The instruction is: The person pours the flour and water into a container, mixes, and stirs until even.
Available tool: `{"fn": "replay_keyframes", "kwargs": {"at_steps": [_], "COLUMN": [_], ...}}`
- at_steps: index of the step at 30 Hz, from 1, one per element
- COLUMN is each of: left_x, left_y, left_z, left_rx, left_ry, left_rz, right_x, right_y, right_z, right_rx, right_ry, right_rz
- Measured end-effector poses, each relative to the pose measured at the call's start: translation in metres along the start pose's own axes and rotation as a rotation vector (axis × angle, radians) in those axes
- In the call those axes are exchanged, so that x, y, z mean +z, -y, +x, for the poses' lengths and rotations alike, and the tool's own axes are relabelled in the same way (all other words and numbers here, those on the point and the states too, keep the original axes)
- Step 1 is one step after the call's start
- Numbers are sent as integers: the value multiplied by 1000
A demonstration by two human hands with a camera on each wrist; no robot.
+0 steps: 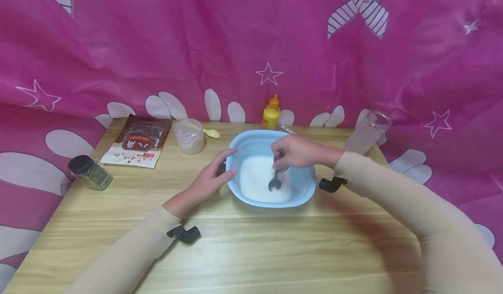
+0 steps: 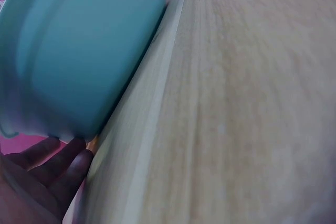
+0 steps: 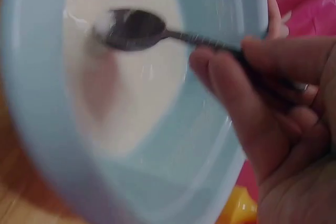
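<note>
The right hand [image 1: 295,151] curls its fingers round the handle of a dark spoon [image 1: 274,181], whose bowl sits in the white powder [image 1: 257,178] inside the light blue basin [image 1: 304,189] directly beneath it. The left hand [image 1: 210,176], fingers straight and relaxed, rests against the basin's near-left wall. Beyond the left hand stand a lidded plastic cup [image 1: 189,135] with a yellow scoop [image 1: 211,132], a printed packet [image 1: 137,142] and a spice jar [image 1: 90,172]. Behind the basin stands a yellow squeeze bottle [image 1: 271,113]; past the right hand, a clear glass [image 1: 367,132].
</note>
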State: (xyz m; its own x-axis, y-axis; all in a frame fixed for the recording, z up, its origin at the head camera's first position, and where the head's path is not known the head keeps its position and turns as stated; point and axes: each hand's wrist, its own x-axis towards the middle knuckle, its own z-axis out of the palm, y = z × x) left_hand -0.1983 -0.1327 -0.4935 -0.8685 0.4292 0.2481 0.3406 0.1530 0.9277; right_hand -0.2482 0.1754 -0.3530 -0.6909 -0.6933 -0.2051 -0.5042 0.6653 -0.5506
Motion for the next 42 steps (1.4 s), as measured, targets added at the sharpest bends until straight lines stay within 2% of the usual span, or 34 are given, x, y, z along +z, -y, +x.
{"fn": "replay_keyframes", "kwargs": {"at_steps": [8, 13, 18, 25, 30, 37, 42], "left_x": [-1, -1, -1, 0, -1, -1, -1], "left_y": [0, 2, 1, 2, 2, 1, 1], "left_z": [0, 0, 0, 0, 1, 1, 1], "left_rx": [-1, -5, -12, -6, -7, -14, -13], "left_ry": [3, 6, 2, 7, 5, 8, 6], "left_rz": [-1, 8, -4, -9, -12, -14, -14], "right_x": [-12, -5, 6, 13, 5, -11, -13], "right_y": [-12, -5, 7, 14, 6, -10, -6], "right_z": [10, 23, 32, 22, 10, 1, 1], "right_rx": [150, 142, 43, -87, -84, 8, 27], "right_ry": [-251, -285, -229, -51, 28, 18, 127], "right_rz": [-175, -144, -82, 11, 32, -71, -65]}}
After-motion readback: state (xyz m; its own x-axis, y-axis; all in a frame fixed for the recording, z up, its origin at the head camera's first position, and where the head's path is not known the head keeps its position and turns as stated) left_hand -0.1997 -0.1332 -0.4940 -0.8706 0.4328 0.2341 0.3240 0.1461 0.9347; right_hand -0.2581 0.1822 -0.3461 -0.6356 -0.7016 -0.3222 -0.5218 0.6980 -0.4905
